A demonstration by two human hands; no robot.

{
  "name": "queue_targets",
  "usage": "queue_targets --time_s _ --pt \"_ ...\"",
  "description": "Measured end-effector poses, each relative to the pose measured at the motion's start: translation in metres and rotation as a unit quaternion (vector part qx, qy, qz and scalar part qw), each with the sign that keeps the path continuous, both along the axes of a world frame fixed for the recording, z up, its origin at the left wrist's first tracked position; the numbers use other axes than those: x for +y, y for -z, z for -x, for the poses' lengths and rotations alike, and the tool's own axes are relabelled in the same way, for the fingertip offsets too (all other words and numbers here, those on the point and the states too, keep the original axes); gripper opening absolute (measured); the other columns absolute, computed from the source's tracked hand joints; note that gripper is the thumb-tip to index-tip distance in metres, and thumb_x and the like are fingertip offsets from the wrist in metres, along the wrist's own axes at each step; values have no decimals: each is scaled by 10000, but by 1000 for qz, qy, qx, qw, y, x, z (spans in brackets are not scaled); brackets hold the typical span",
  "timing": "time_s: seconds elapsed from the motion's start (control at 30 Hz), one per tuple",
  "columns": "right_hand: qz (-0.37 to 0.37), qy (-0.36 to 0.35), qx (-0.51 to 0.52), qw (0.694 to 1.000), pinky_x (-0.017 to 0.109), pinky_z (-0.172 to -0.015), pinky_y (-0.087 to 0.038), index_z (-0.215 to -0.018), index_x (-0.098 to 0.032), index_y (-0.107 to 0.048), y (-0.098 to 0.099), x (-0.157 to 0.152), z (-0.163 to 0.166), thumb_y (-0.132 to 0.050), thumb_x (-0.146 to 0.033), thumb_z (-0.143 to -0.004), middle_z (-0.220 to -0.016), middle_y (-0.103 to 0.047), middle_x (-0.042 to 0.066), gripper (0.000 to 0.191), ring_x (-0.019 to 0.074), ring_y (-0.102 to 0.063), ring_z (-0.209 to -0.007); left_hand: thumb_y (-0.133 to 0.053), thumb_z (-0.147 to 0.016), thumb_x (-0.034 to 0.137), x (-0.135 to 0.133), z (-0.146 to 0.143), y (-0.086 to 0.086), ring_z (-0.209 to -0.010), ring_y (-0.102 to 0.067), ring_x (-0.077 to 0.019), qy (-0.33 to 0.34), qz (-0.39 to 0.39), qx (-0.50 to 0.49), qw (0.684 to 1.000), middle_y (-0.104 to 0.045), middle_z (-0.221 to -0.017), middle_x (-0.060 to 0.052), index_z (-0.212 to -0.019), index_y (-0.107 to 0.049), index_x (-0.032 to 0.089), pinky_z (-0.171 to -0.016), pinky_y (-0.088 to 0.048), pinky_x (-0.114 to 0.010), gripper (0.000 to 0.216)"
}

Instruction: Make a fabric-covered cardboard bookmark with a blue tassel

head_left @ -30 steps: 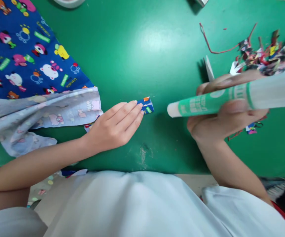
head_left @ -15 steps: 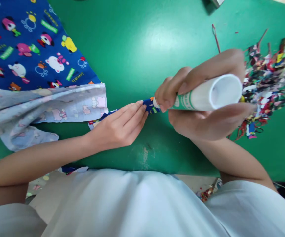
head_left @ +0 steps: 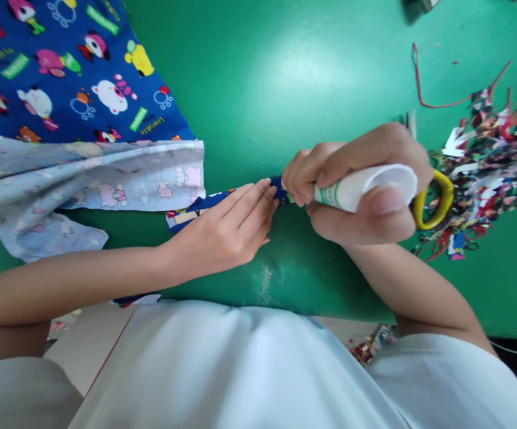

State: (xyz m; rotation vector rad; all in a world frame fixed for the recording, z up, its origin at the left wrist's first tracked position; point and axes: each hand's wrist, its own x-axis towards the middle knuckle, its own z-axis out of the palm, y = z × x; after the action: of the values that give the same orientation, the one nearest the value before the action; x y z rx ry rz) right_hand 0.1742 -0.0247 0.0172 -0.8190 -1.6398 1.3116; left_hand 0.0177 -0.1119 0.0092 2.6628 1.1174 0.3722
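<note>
My right hand (head_left: 361,185) is closed around a white glue stick (head_left: 347,187) with green print. The glue stick lies tilted, with its hollow end towards me and its far tip on a narrow blue patterned fabric strip (head_left: 189,213). Its tip is mostly hidden by my fingers. My left hand (head_left: 229,223) lies flat with fingers stretched across the strip, pressing it on the green table (head_left: 258,77). Part of the strip is under that hand. Just right of my right hand shows the yellow handle (head_left: 439,199) of what looks like scissors, partly hidden.
At the left lies a large blue cartoon-print fabric (head_left: 106,65), its pale underside (head_left: 151,185) folded over along the near edge. A heap of colourful fabric scraps (head_left: 477,155) sits at the right. A thin reddish cord (head_left: 441,106) curves behind it. Some dark object (head_left: 419,7) is at the top edge.
My right hand has moved slightly down and left, and its thumb now covers part of the glue stick's open end. The yellow handle has come into view. The camera view has shifted a little.
</note>
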Motion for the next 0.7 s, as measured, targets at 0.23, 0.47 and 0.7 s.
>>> queue_targets --time_s 0.23,0.47,0.7 --pt "13 -41 30 999 392 -395 -439 -626 -274 -457 6 -6 -22 -546 -621 -837 -461 -442 -18 416 184 -489 -367 -465 -1014 283 1 -1 -3 -1282 -585 -327 15 -68 46 997 -613 -1314 -263 -1297 -548 -90 -1094 -535 -394 475" --pt "-5 -98 54 994 401 -455 -484 -701 -245 -530 7 -13 -34 -539 -506 -897 -507 -494 9 327 194 -545 -448 -445 -1017 251 -1 0 0 -1329 -548 -306 3 -39 29 999 -603 -1343 -238 -1317 -553 -51 -1118 -513 -399 439" --pt "-47 -38 74 995 314 -368 -424 -626 -215 -425 -6 -6 -38 -443 -503 -947 -492 -457 -6 432 123 -455 -356 -451 -1008 194 0 -1 0 -1283 -589 -309 4 -50 15 999 -619 -1315 -246 -1290 -563 -70 -1085 -536 -400 402"
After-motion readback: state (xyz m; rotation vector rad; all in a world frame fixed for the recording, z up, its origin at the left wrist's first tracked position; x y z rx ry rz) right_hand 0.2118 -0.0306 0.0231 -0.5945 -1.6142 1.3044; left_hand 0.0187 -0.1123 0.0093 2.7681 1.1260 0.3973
